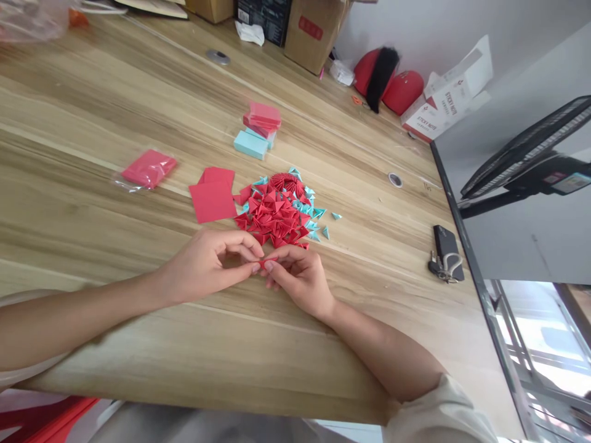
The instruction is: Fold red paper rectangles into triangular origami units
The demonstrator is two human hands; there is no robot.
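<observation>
A small folded red paper piece (265, 263) is pinched between both hands, just in front of a pile of folded pieces. My left hand (215, 263) holds its left end with thumb and fingers. The other end is gripped by my right hand (300, 275). Beyond them lies the pile of red folded triangles (277, 215), mixed with light blue folded triangles (305, 208). A ring of joined red pieces (285, 182) rests at the pile's far side. Flat red paper squares (213, 200) overlap to the left of the pile.
Blue paper stacks (250, 144) and red paper stacks (264, 117) stand beyond the pile. A wrapped red pack (150, 168) lies left. Keys (446, 267) and a black case (447, 243) are right. Boxes (314, 31) line the back; a black fan (530, 147) is beyond the right edge.
</observation>
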